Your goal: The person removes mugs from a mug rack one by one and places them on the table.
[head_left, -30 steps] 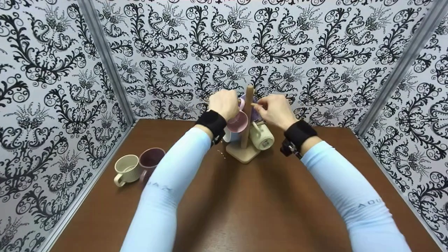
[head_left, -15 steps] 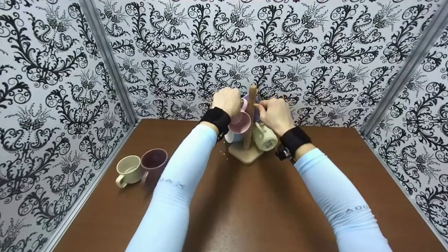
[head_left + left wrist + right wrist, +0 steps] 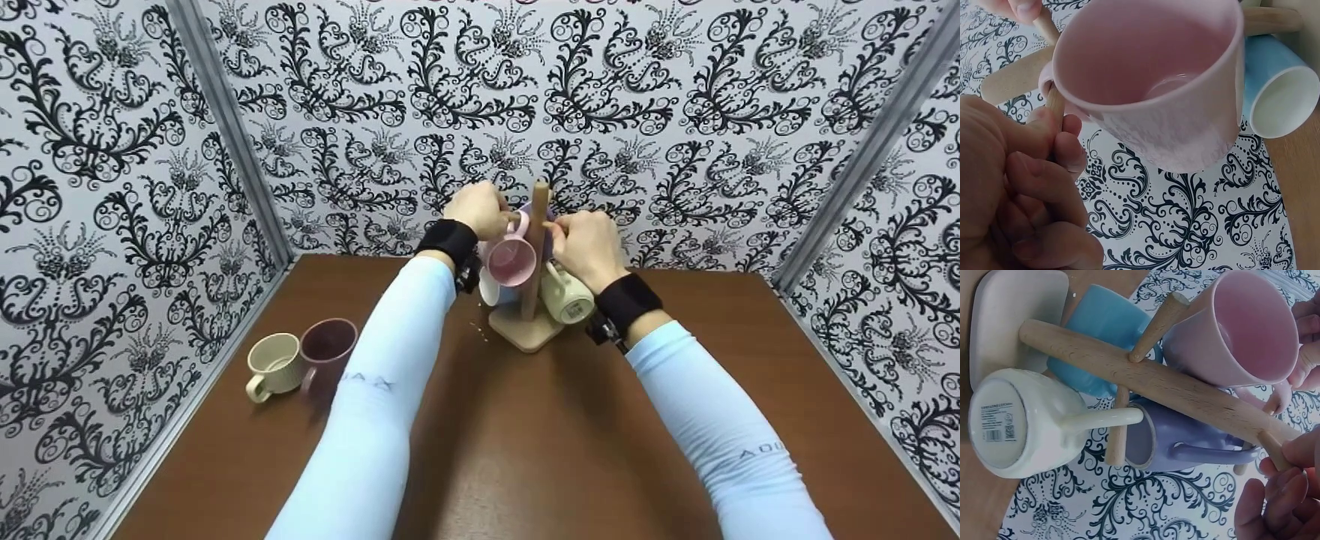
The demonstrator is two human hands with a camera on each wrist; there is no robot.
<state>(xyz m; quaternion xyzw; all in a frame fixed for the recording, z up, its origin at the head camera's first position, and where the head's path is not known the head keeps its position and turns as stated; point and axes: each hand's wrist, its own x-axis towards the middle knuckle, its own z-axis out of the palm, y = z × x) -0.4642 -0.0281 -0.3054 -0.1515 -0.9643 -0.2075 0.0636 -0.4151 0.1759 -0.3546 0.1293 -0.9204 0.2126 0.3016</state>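
Mug-tree pegs [image 3: 1276, 452] are pinched by left hand [image 3: 478, 208] (nine o'clock) and right hand [image 3: 591, 244] (three); pink mug [image 3: 513, 264], now more exposed, seems hung.

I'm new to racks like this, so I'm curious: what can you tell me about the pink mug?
The pink mug looks ceramic: smooth and glossy, paler outside than in. It is tilted, its mouth turned toward the person in the head view. Its looped handle is uppermost, around a wooden peg. It is beside the wooden post, above the blue mug. The left hand pinches the peg close to the handle; whether fingers touch the mug is unclear.
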